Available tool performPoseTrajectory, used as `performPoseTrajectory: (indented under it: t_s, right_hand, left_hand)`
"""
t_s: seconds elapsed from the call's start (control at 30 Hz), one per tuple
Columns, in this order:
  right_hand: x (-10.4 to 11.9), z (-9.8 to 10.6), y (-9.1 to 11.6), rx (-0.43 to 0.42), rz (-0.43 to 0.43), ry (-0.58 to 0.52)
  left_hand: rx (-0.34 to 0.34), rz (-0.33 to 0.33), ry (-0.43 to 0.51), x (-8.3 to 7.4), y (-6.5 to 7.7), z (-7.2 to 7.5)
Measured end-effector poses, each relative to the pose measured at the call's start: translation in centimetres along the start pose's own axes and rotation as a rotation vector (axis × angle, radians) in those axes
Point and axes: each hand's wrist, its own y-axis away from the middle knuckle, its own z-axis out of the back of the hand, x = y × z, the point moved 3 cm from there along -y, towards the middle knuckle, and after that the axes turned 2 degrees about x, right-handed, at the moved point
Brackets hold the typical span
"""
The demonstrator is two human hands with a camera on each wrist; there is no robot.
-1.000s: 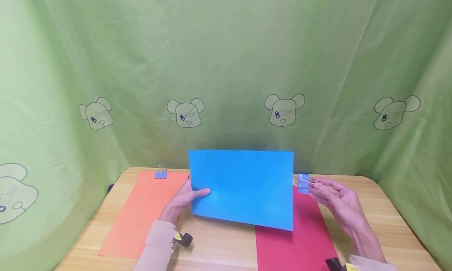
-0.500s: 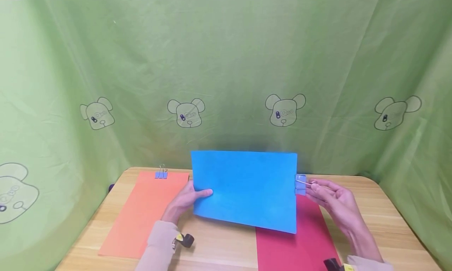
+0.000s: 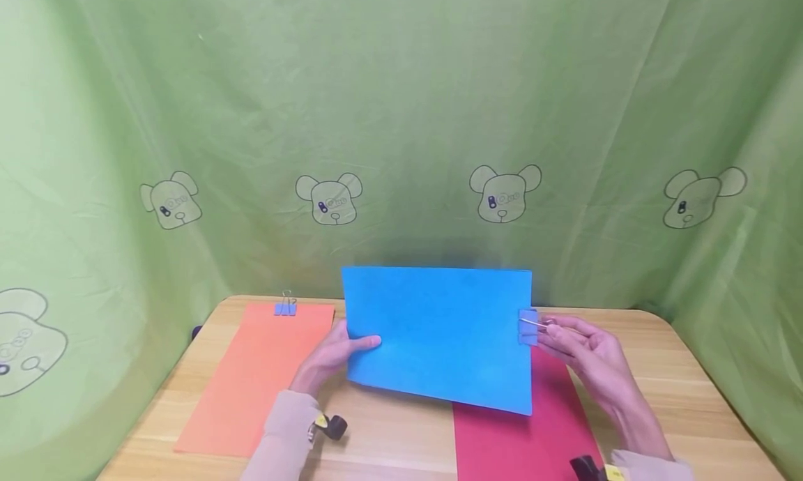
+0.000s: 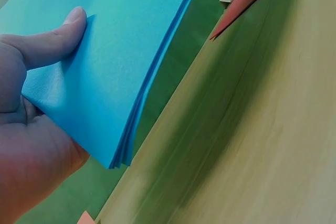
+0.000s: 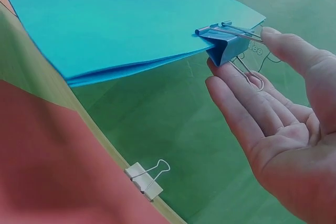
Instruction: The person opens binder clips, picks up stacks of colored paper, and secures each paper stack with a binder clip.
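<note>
A stack of blue paper sheets (image 3: 439,334) is held up over the table, its long side level. My left hand (image 3: 332,347) grips its left edge, thumb on the front face; the left wrist view shows several loose sheet edges at the corner of the blue paper (image 4: 121,93). At the right edge sits a blue binder clip (image 3: 528,327) with its body over the paper. My right hand (image 3: 590,348) pinches the clip's wire handles. In the right wrist view the thumb is on the upper handle of the binder clip (image 5: 228,45) and the fingers are under the lower one.
Orange paper (image 3: 251,383) with a blue binder clip (image 3: 285,309) at its top lies on the left of the wooden table (image 3: 665,369). Red paper (image 3: 521,439) lies partly under the raised stack. Its white binder clip (image 5: 144,181) shows at the far table edge. Green curtain (image 3: 414,118) hangs behind.
The binder clip in my right hand has moved left from beside the blue paper onto its right edge. My left hand has shifted the blue stack slightly right.
</note>
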Motion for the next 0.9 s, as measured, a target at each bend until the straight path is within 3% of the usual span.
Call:
performPoseTrajectory:
  t_s: [0.9]
  right_hand:
    - [-0.46,-0.24,-0.03,0.055,-0.002,0.068]
  left_hand:
    - [0.035,-0.062,-0.005,-0.18,0.03,-0.47]
